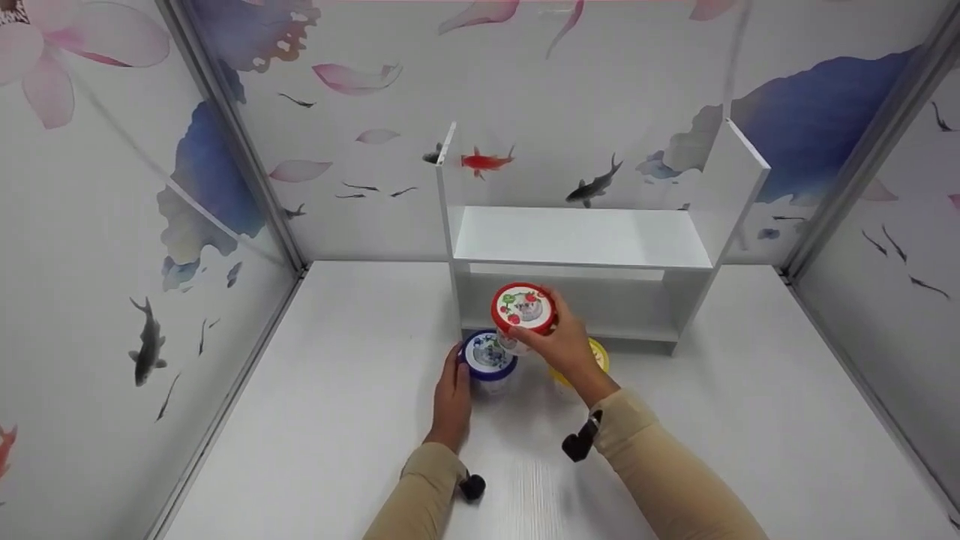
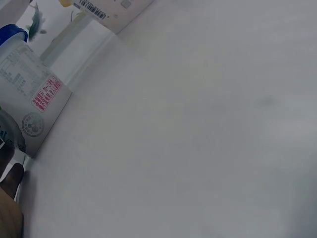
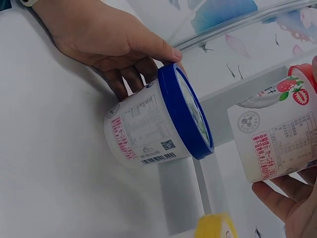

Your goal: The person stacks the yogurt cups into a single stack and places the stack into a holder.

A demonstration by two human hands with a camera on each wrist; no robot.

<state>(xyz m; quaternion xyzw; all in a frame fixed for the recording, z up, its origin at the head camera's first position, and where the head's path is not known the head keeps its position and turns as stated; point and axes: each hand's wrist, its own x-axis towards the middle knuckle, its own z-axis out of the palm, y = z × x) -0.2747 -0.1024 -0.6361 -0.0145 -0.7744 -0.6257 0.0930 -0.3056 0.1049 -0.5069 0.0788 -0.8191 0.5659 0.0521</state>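
Note:
My right hand (image 1: 566, 349) grips a paper tub with a red lid (image 1: 523, 307), lifted above the table. Strawberries are printed on that tub, as the right wrist view shows, with fingers under its lower side. My left hand (image 1: 451, 397) holds a matching tub with a blue lid (image 1: 489, 354) from its left, the thumb at the lid's edge and the other fingers along the side. This blue-lidded tub (image 3: 141, 129) stands on the table. Partly behind my right hand and wrist is a third tub with a yellow lid (image 1: 602, 357); the left wrist view catches its barcoded side (image 2: 109, 10).
A white shelf unit (image 1: 585, 236) with raised side panels stands just beyond the tubs. The white table (image 1: 352, 360) extends to both sides. Printed walls (image 1: 375, 187) with metal corner posts enclose it at the back, left and right.

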